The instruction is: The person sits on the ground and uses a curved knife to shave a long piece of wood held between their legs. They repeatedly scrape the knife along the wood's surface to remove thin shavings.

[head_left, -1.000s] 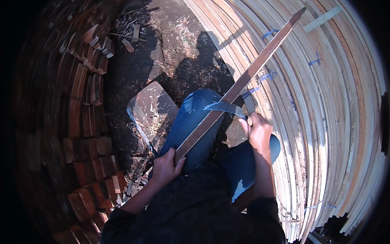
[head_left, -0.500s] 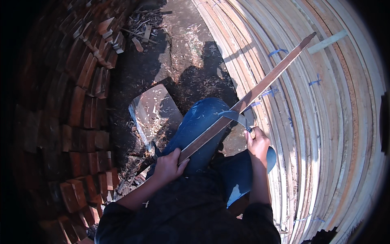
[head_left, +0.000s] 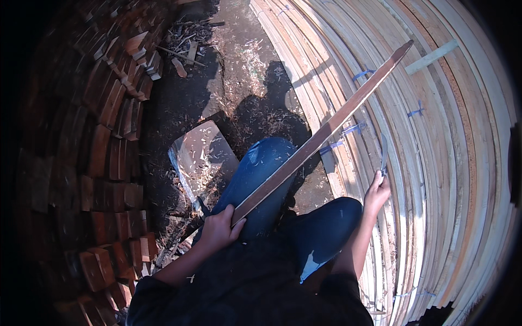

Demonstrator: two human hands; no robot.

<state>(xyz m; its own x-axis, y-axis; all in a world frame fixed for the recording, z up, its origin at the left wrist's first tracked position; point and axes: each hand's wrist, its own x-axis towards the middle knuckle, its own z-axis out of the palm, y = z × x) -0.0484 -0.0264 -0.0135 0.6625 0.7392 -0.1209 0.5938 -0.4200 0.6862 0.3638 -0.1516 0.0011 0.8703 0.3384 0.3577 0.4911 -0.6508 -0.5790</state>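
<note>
A long, narrow strip of reddish-brown wood (head_left: 326, 130) with a pointed far end slants across my left thigh, up over the stacked strips on the right. My left hand (head_left: 220, 228) is closed round its near end. Out to the right, my right hand (head_left: 377, 193) grips a sickle-like knife with a curved blade (head_left: 384, 152); its handle is mostly hidden in my fist. The blade stands apart from the wood strip, over the pale strips.
Long pale wood strips (head_left: 435, 179), tied with blue bands (head_left: 416, 111), fill the right side. Short reddish blocks (head_left: 100, 266) are piled on the left. A flat board (head_left: 204, 146) strewn with shavings lies before my knee, and wood scraps (head_left: 187, 51) lie farther off.
My right hand has moved outward to the right, taking the curved knife off the wood strip; its blade now points upward. My left hand keeps its hold on the strip.
</note>
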